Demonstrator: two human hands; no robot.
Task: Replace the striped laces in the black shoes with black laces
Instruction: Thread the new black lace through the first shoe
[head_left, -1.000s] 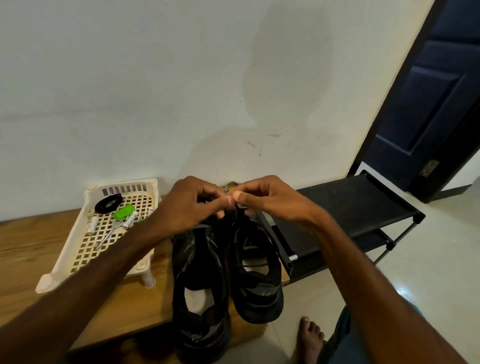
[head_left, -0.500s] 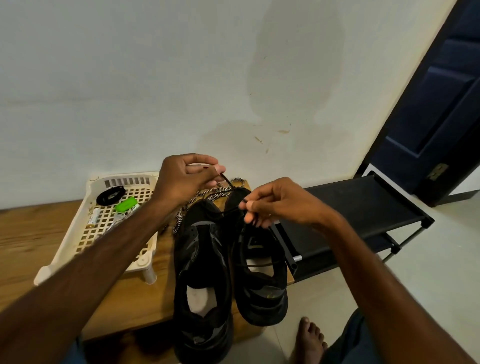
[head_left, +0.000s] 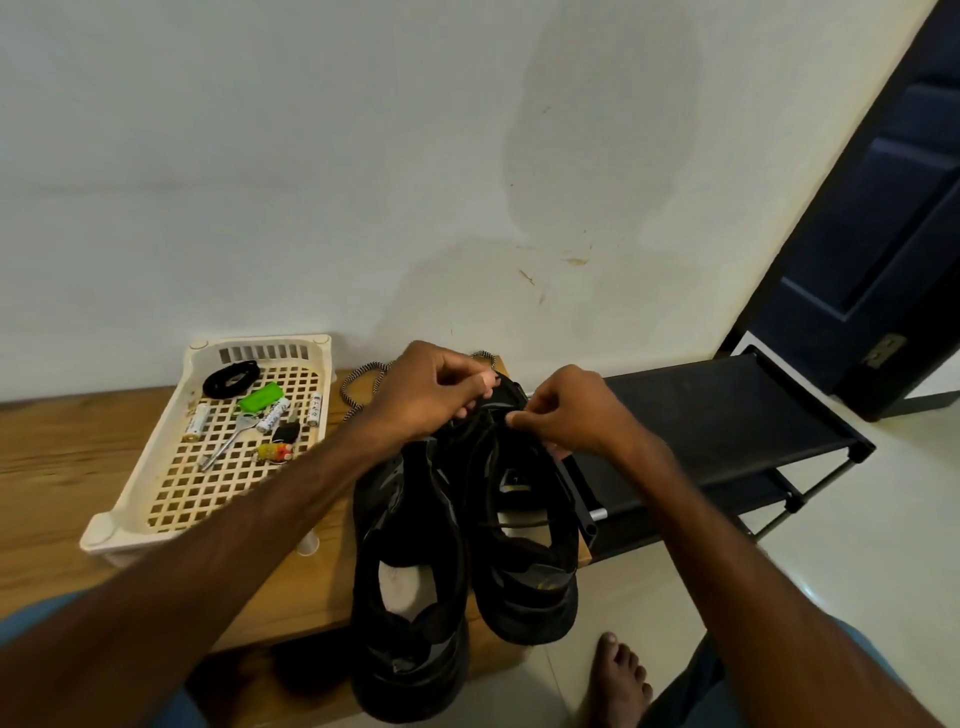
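Since the black lace (head_left: 514, 526) seemingly needs feeding through toe eyelets, the left hand (head_left: 436, 387) and right hand (head_left: 571, 410) each pinch it over the right shoe (head_left: 524, 561) at the right end of the bench (head_left: 78, 452), striped lace (head_left: 363, 379) lying behind.

no text reads clearly — the batteries (head_left: 271, 415) in the tray (head_left: 260, 343) seem printed, but too small.

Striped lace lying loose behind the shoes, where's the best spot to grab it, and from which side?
Pinch the striped lace at its open loop lying flat on the bench, coming straight down from above in the gap between the basket and the left hand. Its other end is hidden behind that hand, so probably harder to reach.
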